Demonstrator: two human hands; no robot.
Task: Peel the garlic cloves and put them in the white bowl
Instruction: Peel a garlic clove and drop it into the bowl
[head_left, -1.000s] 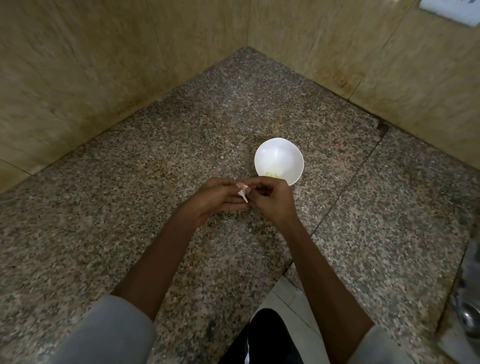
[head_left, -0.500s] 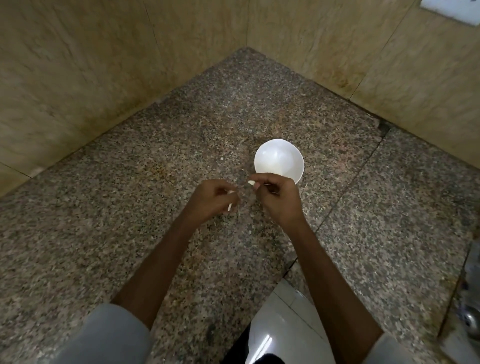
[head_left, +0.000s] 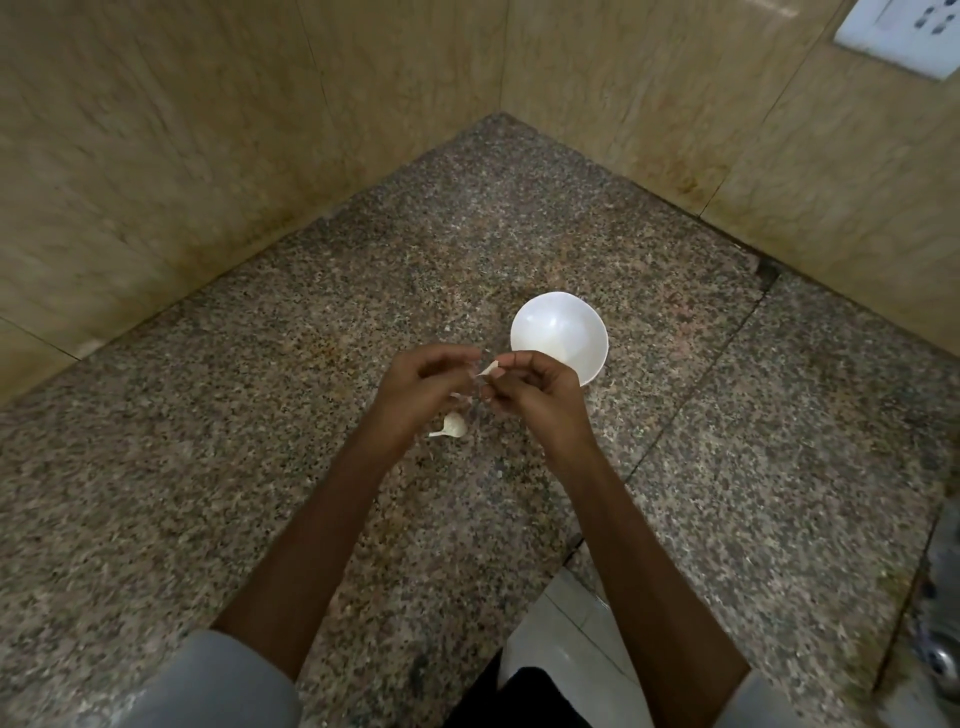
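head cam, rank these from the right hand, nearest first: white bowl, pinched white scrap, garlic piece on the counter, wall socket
1. white scrap: pinched by the right hand at its fingertips.
2. white bowl, just behind the hand, and garlic piece, lying on the counter to its left: too close to call.
3. wall socket: on the wall, far top right.

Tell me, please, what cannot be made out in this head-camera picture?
- Head view: the near rim of the white bowl is behind the right hand, and its inside is washed out, so any cloves are unseen.
- The right hand pinches a pale garlic scrap; its curled fingers hide any clove.
- The left hand is motion-blurred; a grip is unclear.
- The garlic piece on the granite counter is too small to tell peeled from unpeeled.
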